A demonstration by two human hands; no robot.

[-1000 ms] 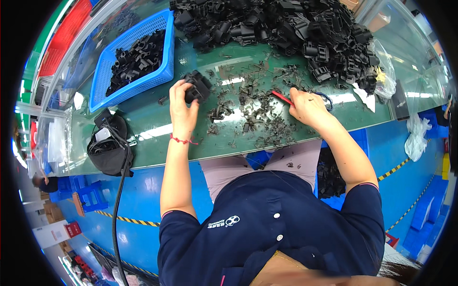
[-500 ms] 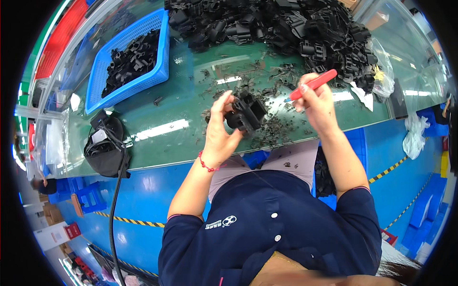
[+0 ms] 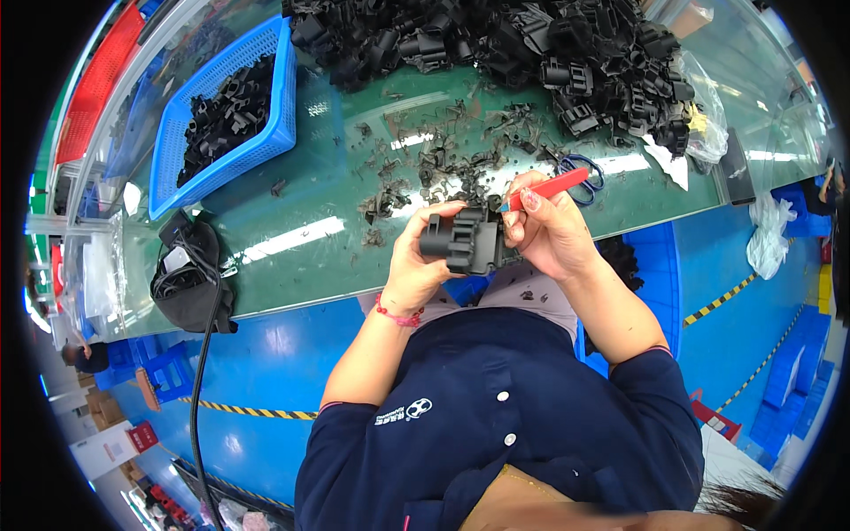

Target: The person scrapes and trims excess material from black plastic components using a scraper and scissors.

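Observation:
Near the table's front edge, my left hand [image 3: 420, 265] is closed around a black moulded plastic part [image 3: 472, 242] with a round stub and ribbed sides. My right hand [image 3: 553, 232] grips a red-handled trimming knife [image 3: 560, 183]. Its bluish tip end is at the right edge of the plastic part; whether the blade touches it is hidden by my fingers. Black plastic scraps [image 3: 456, 164] lie scattered on the green table [image 3: 292, 208] just beyond my hands. Scissors with dark blue handles [image 3: 584, 173] rest behind the knife.
A large heap of black plastic parts [image 3: 567, 80] covers the back of the table. At the left stands a blue basket [image 3: 283, 115] with similar parts. A black bag [image 3: 190, 279] with a cable sits at the front left edge. Clear plastic bags [image 3: 708, 124] lie at the right.
My right hand has brought the knife down and left to the plastic part. My left hand has turned the part over and shifted slightly right. The scissors have come into sight.

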